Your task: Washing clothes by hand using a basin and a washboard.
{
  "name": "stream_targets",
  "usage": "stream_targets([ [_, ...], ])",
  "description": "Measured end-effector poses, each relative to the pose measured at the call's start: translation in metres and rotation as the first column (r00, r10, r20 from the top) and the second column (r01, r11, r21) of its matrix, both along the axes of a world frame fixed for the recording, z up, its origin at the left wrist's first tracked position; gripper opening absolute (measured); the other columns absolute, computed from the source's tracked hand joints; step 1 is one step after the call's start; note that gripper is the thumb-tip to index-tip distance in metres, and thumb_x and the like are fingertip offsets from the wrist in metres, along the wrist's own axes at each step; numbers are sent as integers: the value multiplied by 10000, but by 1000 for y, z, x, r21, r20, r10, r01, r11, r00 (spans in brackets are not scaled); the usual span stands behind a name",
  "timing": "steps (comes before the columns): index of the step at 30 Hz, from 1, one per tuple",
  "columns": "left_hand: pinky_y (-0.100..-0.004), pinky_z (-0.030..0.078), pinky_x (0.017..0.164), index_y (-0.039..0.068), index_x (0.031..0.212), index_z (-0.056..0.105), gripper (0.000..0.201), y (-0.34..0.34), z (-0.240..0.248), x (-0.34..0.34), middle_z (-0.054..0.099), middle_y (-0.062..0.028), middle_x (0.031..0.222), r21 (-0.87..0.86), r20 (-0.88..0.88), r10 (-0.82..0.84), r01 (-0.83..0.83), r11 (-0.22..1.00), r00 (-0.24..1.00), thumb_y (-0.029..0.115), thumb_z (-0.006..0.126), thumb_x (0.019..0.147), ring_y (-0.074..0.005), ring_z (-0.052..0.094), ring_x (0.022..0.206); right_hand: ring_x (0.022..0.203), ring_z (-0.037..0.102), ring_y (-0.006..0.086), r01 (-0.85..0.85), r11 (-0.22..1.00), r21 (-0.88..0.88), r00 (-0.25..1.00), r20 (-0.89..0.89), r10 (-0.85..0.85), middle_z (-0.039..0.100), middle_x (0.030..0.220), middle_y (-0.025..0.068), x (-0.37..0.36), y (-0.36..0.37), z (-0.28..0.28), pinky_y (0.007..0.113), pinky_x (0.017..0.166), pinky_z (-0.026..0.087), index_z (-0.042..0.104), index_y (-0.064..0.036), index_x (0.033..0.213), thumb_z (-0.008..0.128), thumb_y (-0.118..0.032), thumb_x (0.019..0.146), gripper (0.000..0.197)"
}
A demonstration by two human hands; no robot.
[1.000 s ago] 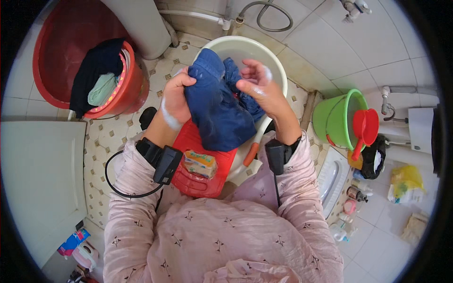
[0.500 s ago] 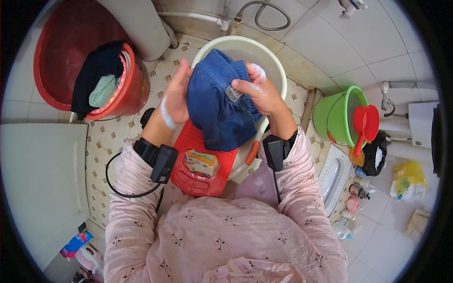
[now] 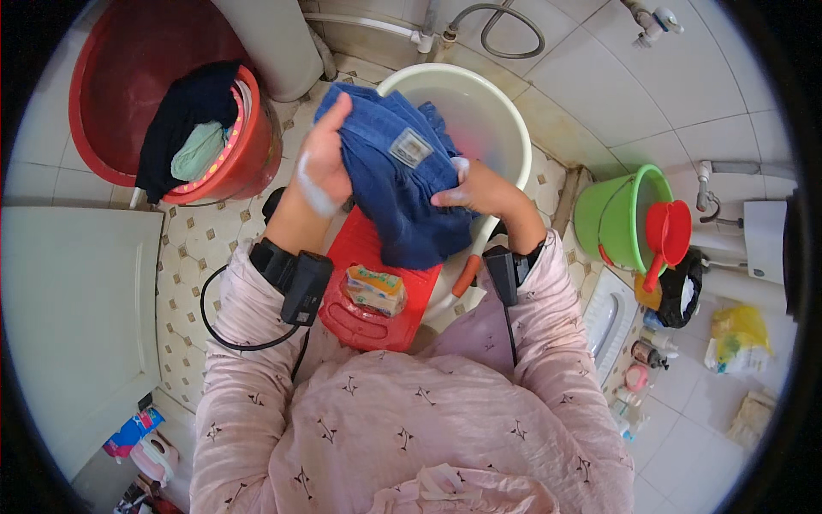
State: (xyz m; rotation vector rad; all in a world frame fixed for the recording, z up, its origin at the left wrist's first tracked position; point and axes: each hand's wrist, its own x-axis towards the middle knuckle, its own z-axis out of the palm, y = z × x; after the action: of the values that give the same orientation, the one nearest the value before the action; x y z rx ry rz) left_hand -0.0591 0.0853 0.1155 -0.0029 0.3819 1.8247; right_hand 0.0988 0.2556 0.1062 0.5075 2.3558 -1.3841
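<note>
Left fingers (image 3: 336, 111), right fingers (image 3: 451, 198) tight on blue garment (image 3: 409, 201) over washboard (image 3: 338, 295) and basin (image 3: 503, 128), soap (image 3: 375, 291) nearby.

On the wall, a tap (image 3: 658, 24); at right, a green bucket (image 3: 604, 218) with red dipper (image 3: 668, 230), a squat toilet (image 3: 609, 319), yellow bag (image 3: 741, 328).

Patterned floor (image 3: 193, 257) bears a white basin (image 3: 524, 146); also a red bucket (image 3: 259, 167).

Left fingers (image 3: 336, 113), right fingers (image 3: 449, 197) hold blue garment (image 3: 396, 193) above red board (image 3: 419, 293).
</note>
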Motion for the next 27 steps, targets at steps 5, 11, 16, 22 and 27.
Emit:
stream_targets([
  [5, -434, 420, 911, -24, 1045, 552, 368, -4, -12, -17, 614, -165, 1034, 29, 26, 108, -109, 994, 994, 287, 414, 905, -297, 595, 940, 726, 577, 166, 100, 993, -57, 990, -92, -105, 639, 806, 96, 27, 42, -41, 295, 684, 440, 624, -24, 1004, 733, -293, 655, 454],
  [11, -448, 399, 941, -46, 1025, 549, 333, -7, 6, -20, 594, -184, 1065, -222, -11, 401, -393, 892, 916, 181, 427, 815, -326, 576, 981, 879, 575, 163, 266, 939, -218, 943, -144, -300, 630, 951, 55, 36, 45, -9, 277, 816, 413, 617, -19, 1038, 695, -288, 696, 441],
  [16, -450, 377, 960, -29, 1023, 550, 363, -10, 11, -17, 580, -186, 1090, -96, 28, 368, -364, 926, 929, 262, 436, 839, -331, 549, 1021, 1043, 529, 203, 158, 574, -804, 725, -300, -620, 564, 1126, 119, 26, 32, 25, 320, 948, 368, 477, 56, 1199, 630, -222, 757, 544],
  [22, -449, 361, 976, 9, 1080, 538, 507, 19, 3, 26, 559, -168, 1138, 54, 59, 90, -93, 994, 994, 450, 383, 884, -313, 521, 1072, 1026, 544, 232, -51, 309, -950, 720, -250, -647, 562, 1121, 117, -17, -2, 11, 353, 955, 376, 369, 46, 1278, 610, -259, 806, 611],
  [27, -363, 477, 802, 71, 1050, 527, 307, 37, -48, 37, 597, -100, 1011, -288, -196, 252, -302, 909, 948, 317, 431, 894, -218, 587, 914, 971, 468, 341, 663, 744, 83, 498, -792, -355, 506, 1062, 176, -36, -71, -8, 410, 843, 383, 601, -13, 799, 648, -156, 683, 190],
])
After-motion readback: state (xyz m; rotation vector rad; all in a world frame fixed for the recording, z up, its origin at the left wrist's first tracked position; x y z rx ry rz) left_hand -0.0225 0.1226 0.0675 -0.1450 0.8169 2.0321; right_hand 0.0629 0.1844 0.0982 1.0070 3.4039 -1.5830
